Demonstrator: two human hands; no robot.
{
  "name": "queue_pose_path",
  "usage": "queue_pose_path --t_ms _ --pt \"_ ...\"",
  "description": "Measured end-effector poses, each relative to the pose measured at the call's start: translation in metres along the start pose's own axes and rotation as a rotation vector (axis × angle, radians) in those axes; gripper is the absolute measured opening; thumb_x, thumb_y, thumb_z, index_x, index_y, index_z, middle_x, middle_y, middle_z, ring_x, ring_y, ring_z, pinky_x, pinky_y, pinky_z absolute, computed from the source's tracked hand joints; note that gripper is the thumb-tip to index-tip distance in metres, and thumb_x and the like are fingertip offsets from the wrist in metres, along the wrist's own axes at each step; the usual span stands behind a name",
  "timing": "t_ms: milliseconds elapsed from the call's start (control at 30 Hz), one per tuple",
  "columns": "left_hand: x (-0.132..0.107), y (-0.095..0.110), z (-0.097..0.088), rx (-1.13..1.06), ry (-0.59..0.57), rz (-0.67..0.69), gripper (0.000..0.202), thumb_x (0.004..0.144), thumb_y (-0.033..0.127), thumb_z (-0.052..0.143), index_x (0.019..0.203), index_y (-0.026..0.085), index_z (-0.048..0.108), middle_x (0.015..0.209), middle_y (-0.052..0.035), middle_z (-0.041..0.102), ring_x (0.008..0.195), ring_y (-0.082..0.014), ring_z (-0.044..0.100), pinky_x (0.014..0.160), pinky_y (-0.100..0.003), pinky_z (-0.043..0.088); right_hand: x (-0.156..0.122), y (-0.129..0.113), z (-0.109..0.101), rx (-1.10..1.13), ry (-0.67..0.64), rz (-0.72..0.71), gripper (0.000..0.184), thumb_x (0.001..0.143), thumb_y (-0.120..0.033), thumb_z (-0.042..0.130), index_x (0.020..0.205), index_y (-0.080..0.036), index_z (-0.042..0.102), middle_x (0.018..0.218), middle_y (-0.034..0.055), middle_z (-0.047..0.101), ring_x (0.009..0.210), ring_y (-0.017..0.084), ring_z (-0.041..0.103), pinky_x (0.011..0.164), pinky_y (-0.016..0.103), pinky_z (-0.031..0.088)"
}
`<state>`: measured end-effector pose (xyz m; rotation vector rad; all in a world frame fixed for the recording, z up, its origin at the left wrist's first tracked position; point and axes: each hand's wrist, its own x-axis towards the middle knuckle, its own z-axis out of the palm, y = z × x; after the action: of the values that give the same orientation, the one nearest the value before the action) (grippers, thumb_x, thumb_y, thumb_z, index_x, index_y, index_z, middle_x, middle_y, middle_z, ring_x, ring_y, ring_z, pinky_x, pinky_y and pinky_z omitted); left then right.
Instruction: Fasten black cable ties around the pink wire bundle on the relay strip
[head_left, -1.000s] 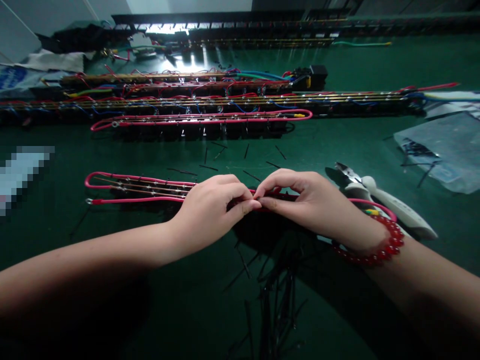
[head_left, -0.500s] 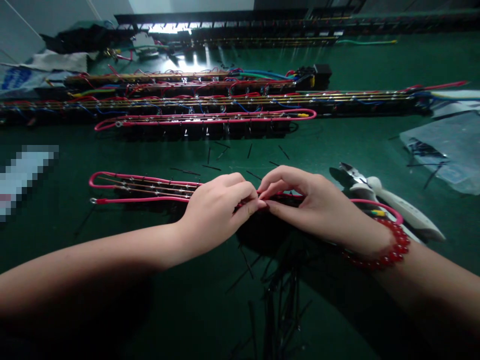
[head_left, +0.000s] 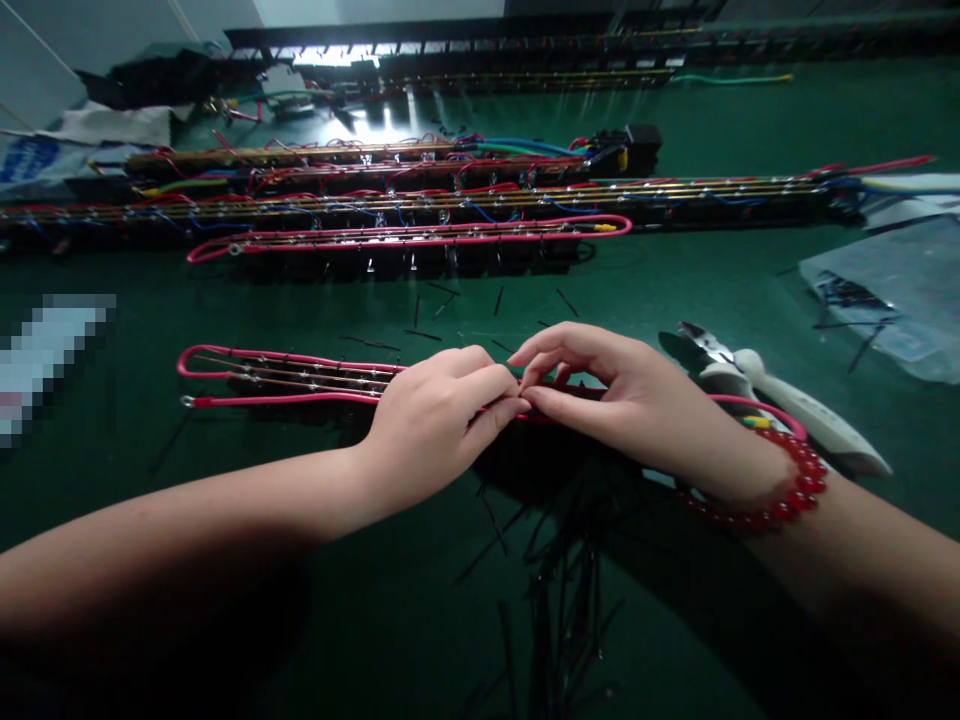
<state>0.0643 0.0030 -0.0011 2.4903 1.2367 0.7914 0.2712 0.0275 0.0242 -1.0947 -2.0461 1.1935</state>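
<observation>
A long strip of black sockets wired with pink cable lies across the green table in front of me. My left hand is curled over its middle, fingers pinched together. My right hand, with a red bead bracelet at the wrist, meets it fingertip to fingertip, thumb and fingers pinched on something small over the strip. What they hold is hidden by the fingers.
White-handled cutters lie just right of my right hand. A heap of black cable ties lies near the front edge. Several more wired strips lie farther back. A clear plastic bag sits at the right.
My hands have stayed together at the strip's middle. The right hand's fingers have lifted and arched slightly. The view has shifted a little.
</observation>
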Motion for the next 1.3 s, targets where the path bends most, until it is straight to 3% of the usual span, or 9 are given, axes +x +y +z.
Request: queue_pose_path --t_ms 133,367,700,967,1300 --pt "0.0000 -0.0004 -0.0003 -0.010 -0.008 0.004 0.021 0.101 0.030 0.055 0.087 0.019 0.066 0.087 -0.0005 0.066 0.081 -0.0147 0.060 0.069 -0.026 0.041 0.0005 -0.0027 -0.0023 -0.091 -0.024 0.014 0.010 0.088 -0.029 0.066 0.084 -0.021 0.069 0.088 0.0025 0.072 0.075 0.015 0.063 0.067 0.027 0.050" --pt "-0.0009 0.0027 -0.0001 -0.061 0.009 -0.052 0.018 0.100 0.032 0.055 0.094 0.019 0.066 0.090 -0.0011 0.067 0.084 -0.0160 0.061 0.072 -0.028 0.042 -0.0012 0.0002 -0.0013 -0.139 -0.015 -0.079 0.009 0.091 -0.025 0.063 0.087 -0.018 0.067 0.089 0.0038 0.069 0.078 0.015 0.061 0.069 0.026 0.049" --pt "0.0022 0.0051 -0.0045 -0.127 -0.077 -0.129 0.014 0.096 0.030 0.058 0.092 0.022 0.068 0.093 0.0015 0.069 0.088 -0.0164 0.063 0.073 -0.030 0.043 -0.0021 0.0017 -0.0013 -0.145 -0.023 -0.133 0.006 0.089 -0.017 0.061 0.085 -0.017 0.066 0.087 0.0033 0.067 0.078 0.014 0.059 0.071 0.026 0.046" --pt "0.0027 0.0035 -0.0053 -0.162 -0.082 -0.108 0.011 0.094 0.027 0.060 0.092 0.023 0.070 0.097 0.0013 0.069 0.090 -0.0165 0.063 0.075 -0.030 0.046 -0.0017 -0.0013 -0.0011 -0.020 -0.015 -0.067 0.008 0.092 -0.021 0.059 0.086 -0.016 0.061 0.084 0.0023 0.061 0.073 0.013 0.054 0.066 0.027 0.044" --pt "0.0036 0.0032 -0.0056 -0.082 -0.112 -0.072 0.009 0.091 0.024 0.061 0.090 0.023 0.070 0.096 0.0006 0.069 0.088 -0.0181 0.063 0.073 -0.031 0.046 -0.0033 0.0011 0.0014 0.096 0.102 -0.091 0.005 0.091 -0.018 0.058 0.086 -0.016 0.058 0.085 0.0013 0.058 0.077 0.013 0.054 0.068 0.028 0.043"
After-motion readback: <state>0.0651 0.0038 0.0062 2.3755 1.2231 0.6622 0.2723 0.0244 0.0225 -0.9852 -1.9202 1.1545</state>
